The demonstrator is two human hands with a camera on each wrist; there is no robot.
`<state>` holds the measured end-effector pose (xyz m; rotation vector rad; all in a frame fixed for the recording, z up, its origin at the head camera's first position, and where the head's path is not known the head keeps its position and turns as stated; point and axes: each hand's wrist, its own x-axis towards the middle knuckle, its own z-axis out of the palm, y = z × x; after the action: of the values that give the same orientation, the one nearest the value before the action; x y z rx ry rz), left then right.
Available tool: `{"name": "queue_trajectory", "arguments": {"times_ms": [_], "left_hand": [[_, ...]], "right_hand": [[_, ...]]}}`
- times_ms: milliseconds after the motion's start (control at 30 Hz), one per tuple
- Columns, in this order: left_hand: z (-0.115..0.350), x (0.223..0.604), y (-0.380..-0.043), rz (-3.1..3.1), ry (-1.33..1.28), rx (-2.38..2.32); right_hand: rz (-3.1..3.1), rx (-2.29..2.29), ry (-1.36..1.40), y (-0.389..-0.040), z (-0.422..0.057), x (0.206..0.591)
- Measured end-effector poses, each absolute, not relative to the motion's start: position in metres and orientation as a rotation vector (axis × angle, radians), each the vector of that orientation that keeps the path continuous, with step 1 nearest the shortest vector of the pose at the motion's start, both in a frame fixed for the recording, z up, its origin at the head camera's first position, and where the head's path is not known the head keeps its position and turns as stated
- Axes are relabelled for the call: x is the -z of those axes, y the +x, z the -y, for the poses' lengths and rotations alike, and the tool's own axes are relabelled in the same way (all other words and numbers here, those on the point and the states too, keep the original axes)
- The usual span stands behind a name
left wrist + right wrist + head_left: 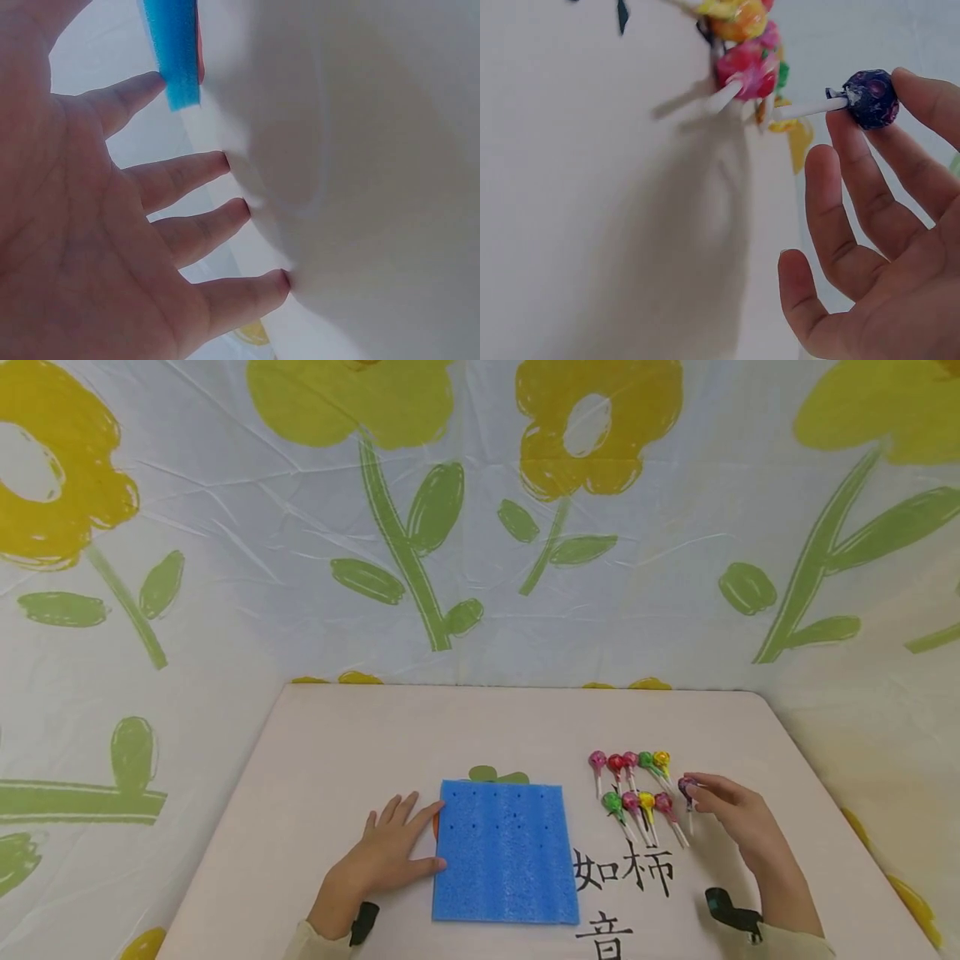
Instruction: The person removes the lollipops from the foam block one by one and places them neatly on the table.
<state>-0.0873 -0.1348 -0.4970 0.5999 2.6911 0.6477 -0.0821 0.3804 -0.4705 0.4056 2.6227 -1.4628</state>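
Note:
My left hand (384,857) lies on the table with its fingers spread and straight, the thumb and a fingertip at the left edge of a blue foam block (506,860). That block is square and flat, with small dark holes across its upper half. In the left wrist view, one finger meets the foam's corner (180,82) and three others press the tabletop. Thumb and fingertips of my right hand (742,822) pinch a dark purple lollipop (871,99) by its wrapped ball, and its white stick points away from the palm. Beside it are two rows of lollipops (630,762) in pink, red, green and yellow.
Large black written characters (624,870) mark the pale table (337,735) right of the foam. Green leaf shapes (483,772) show past its top edge. A flower-printed cloth (465,568) hangs behind and at both sides.

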Motion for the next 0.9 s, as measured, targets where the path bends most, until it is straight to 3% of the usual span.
{"name": "queue_trajectory", "arguments": {"times_ms": [900], "left_hand": [[0.137, 0.498, -0.087, -2.682, 0.608, -0.653]], "right_hand": [[-2.667, 1.201, 0.501, -0.094, -0.382, 0.495]]}}
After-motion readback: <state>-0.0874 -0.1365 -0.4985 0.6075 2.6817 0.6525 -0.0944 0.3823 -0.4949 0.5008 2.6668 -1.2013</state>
